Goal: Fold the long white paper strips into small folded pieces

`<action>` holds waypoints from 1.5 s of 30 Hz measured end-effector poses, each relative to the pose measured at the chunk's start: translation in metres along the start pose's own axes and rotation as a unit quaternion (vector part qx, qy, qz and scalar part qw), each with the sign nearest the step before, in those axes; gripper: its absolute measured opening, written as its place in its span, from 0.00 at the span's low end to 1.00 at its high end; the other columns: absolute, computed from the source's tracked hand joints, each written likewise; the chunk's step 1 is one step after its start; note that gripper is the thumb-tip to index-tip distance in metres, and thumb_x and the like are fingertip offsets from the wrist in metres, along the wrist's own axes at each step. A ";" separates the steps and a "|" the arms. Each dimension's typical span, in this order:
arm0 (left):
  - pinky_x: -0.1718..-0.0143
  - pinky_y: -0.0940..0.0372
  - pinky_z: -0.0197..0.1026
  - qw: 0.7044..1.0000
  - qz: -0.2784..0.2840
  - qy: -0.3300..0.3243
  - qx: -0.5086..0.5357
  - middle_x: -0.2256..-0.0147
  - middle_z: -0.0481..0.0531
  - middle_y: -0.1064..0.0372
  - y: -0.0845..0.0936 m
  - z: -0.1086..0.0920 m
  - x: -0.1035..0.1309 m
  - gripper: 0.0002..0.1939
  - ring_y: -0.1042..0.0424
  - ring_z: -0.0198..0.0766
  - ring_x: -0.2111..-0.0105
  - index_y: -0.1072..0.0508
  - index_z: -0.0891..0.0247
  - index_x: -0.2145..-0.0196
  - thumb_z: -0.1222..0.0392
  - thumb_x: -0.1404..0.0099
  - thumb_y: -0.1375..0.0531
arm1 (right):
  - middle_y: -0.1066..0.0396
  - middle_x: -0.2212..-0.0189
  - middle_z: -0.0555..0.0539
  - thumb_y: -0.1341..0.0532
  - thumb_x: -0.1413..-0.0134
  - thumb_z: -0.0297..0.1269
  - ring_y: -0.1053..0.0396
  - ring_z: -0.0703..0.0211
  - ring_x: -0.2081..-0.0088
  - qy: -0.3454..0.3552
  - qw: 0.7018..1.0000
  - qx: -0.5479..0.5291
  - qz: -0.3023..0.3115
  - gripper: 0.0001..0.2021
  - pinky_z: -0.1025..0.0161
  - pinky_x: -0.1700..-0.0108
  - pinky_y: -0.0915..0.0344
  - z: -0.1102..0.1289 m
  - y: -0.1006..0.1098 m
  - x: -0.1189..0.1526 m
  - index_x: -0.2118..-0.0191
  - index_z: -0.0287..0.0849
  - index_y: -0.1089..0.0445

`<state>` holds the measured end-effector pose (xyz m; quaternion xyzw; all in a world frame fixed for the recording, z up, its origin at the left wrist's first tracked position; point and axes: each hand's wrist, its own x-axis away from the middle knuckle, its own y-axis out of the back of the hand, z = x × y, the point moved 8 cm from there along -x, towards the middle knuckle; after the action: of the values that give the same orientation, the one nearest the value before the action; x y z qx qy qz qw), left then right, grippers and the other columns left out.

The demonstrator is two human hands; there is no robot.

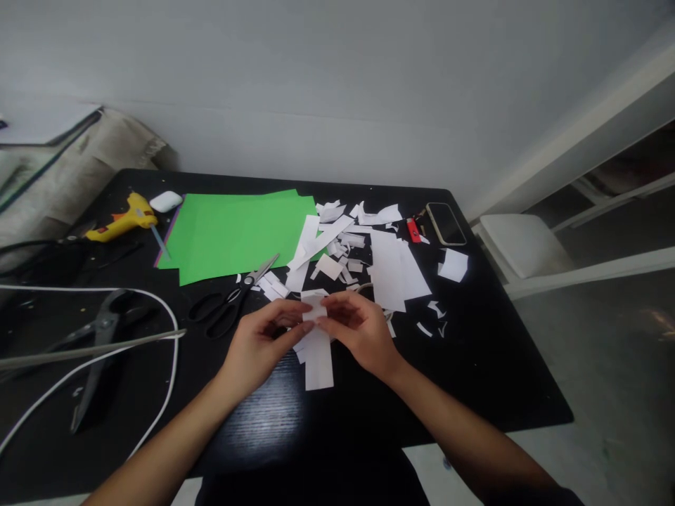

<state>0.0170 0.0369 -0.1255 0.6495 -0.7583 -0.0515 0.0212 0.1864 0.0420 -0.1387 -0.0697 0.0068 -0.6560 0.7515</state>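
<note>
A narrow white paper strip (318, 358) is held up near the middle of the black table, its lower end pointing toward me. My left hand (264, 337) pinches the strip's left edge near its top between thumb and fingers. On the opposite edge, my right hand (361, 327) grips it the same way. The strip's top looks folded or bent between the fingertips. Behind the hands lie many white paper scraps (330, 266) and larger white sheets (389, 270). Black-handled scissors (232, 296) rest just left of the scraps, blades partly apart.
Green sheets (237, 232) lie at the back of the table (500, 379). A yellow glue gun (124, 219), large dark shears (103, 337) and a white cable (176, 351) are on the left. A phone (446, 223) and a red object (413, 230) sit back right.
</note>
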 end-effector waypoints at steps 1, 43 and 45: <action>0.63 0.25 0.36 1.000 -0.003 0.000 0.004 0.66 0.50 0.19 0.000 0.000 0.000 0.10 0.21 0.35 0.67 0.18 0.60 0.59 0.61 0.39 0.29 | 0.21 0.63 0.49 0.24 0.51 0.39 0.22 0.57 0.60 0.002 1.000 0.004 0.004 0.13 0.57 0.54 0.23 0.000 -0.001 0.001 0.59 0.47 0.22; 0.66 0.27 0.38 0.997 0.053 0.002 0.048 0.61 0.54 0.21 -0.008 -0.006 0.004 0.11 0.21 0.40 0.64 0.24 0.61 0.55 0.64 0.36 0.38 | 0.21 0.69 0.50 0.24 0.51 0.44 0.22 0.56 0.69 -0.027 0.998 -0.032 -0.046 0.13 0.57 0.62 0.22 -0.005 0.010 -0.003 0.62 0.45 0.21; 0.65 0.27 0.38 0.997 0.057 0.006 0.053 0.62 0.54 0.21 -0.009 -0.005 0.004 0.10 0.21 0.40 0.64 0.25 0.61 0.55 0.63 0.35 0.37 | 0.22 0.70 0.51 0.24 0.51 0.43 0.22 0.56 0.69 -0.031 0.998 -0.046 -0.040 0.13 0.57 0.61 0.22 -0.007 0.008 -0.004 0.62 0.46 0.22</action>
<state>0.0260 0.0314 -0.1213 0.6059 -0.7955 -0.0059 -0.0063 0.1930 0.0461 -0.1470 -0.1248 0.0113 -0.6824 0.7201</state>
